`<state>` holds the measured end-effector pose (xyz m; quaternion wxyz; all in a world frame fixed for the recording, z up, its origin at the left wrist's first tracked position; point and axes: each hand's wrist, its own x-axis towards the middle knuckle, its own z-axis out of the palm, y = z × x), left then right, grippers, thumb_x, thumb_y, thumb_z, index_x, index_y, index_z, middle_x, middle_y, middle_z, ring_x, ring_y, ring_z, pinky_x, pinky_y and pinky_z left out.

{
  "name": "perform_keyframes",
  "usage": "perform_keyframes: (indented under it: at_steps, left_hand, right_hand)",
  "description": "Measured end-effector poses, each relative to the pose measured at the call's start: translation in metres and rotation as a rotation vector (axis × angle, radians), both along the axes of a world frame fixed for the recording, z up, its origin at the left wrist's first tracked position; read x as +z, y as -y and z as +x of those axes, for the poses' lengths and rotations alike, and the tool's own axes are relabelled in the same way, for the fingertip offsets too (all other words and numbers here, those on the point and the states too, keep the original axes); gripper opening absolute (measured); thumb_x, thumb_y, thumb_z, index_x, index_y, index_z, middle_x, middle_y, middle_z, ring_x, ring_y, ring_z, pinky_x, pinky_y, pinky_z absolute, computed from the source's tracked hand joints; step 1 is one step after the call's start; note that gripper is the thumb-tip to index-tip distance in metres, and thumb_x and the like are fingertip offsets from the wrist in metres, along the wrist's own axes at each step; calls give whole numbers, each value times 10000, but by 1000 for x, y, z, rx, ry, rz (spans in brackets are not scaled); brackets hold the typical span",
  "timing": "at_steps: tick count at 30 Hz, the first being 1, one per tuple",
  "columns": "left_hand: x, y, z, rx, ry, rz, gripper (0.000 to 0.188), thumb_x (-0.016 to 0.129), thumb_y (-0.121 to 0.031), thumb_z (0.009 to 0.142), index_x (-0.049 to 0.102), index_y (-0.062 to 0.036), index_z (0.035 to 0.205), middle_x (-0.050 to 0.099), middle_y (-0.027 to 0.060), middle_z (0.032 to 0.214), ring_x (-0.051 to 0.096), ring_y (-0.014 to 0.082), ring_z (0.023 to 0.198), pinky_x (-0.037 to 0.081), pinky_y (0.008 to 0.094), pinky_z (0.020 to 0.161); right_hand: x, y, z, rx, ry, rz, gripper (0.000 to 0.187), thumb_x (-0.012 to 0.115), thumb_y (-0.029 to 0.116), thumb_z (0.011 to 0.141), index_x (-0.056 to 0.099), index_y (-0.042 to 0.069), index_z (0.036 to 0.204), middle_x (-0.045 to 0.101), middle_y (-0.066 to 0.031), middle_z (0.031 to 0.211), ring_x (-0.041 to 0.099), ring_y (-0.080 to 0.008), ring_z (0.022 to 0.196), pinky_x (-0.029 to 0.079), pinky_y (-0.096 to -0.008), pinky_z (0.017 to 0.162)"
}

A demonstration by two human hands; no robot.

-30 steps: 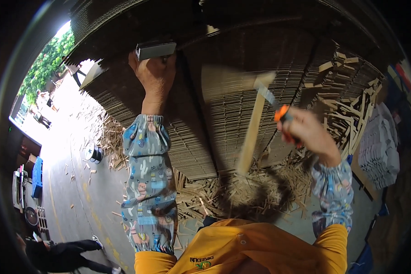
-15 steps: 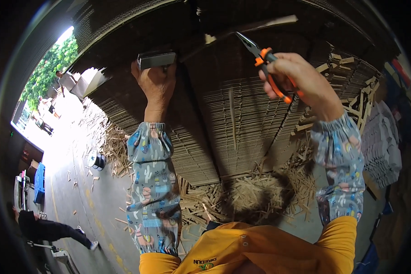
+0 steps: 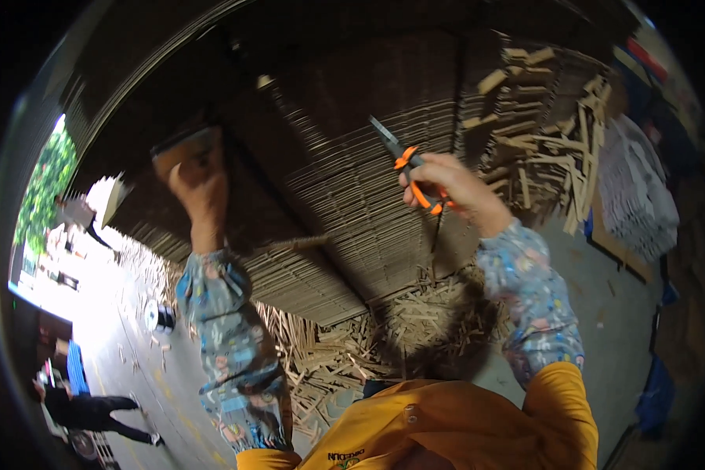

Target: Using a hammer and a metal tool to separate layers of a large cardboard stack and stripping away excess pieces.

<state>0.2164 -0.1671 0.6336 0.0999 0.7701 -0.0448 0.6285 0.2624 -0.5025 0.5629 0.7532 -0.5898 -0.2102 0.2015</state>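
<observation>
In my right hand point(image 3: 450, 186) is a pair of long-nose pliers point(image 3: 407, 159) with orange and black handles. My fingers wrap round the handles, and the jaws point up and left in front of a tall stack of brown cardboard sheets point(image 3: 368, 188). My left hand point(image 3: 200, 192) is closed on a dark, flat-faced block point(image 3: 186, 149), smeared by motion, so its kind is unclear. It is raised in front of the stack's dark left part. Between the hands, lower down, a blurred cardboard strip point(image 3: 299, 244) shows against the stack. Patterned sleeve covers point(image 3: 235, 352) run over both forearms.
Cardboard offcuts point(image 3: 439, 309) lie heaped below the stack; more loose strips point(image 3: 580, 157) hang at its right. A pale grey stack point(image 3: 638, 188) stands farther right. On the left floor are a spool point(image 3: 160, 317) and a person in dark clothes point(image 3: 94, 407); other people are by the bright opening.
Both hands sit lower and farther left in the picture, and the whole view has shifted. The pale strip near the pliers' tip is gone from there. The person at lower left has shifted slightly.
</observation>
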Motion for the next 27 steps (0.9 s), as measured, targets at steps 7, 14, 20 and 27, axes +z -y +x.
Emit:
perform_keyframes:
  at_steps: [7, 14, 20, 27]
  left_hand:
    - [12, 83, -17, -204, -51, 101, 236, 598, -74, 836, 644, -45, 1066, 597, 98, 1137, 486, 251, 1137, 370, 382, 962]
    - [27, 191, 23, -234, -38, 274, 261, 635, -89, 760, 663, -98, 1019, 605, -8, 1163, 491, 218, 1153, 272, 392, 1011]
    - [16, 269, 103, -213, 96, 262, 142, 666, -164, 776, 689, -114, 906, 666, 18, 992, 590, 201, 967, 390, 351, 861]
    - [39, 232, 142, 61, 276, 393, 309, 651, -380, 822, 702, -77, 862, 685, 107, 822, 650, 273, 719, 491, 383, 638]
  right_hand:
    - [-192, 49, -43, 91, -401, -398, 217, 567, 193, 841, 565, -18, 897, 602, -81, 766, 598, -134, 672, 484, -250, 565]
    - [-203, 95, -116, -228, -523, -137, 303, 558, 218, 858, 572, -36, 1024, 613, -78, 831, 602, -152, 737, 483, -288, 655]
    - [-246, 170, -150, -353, -603, -18, 332, 554, 206, 857, 533, -60, 1056, 600, -77, 806, 581, -138, 673, 478, -283, 616]
    - [-258, 252, -211, -397, -628, -173, 301, 503, 244, 864, 540, -24, 997, 559, -43, 704, 520, -113, 592, 421, -274, 533]
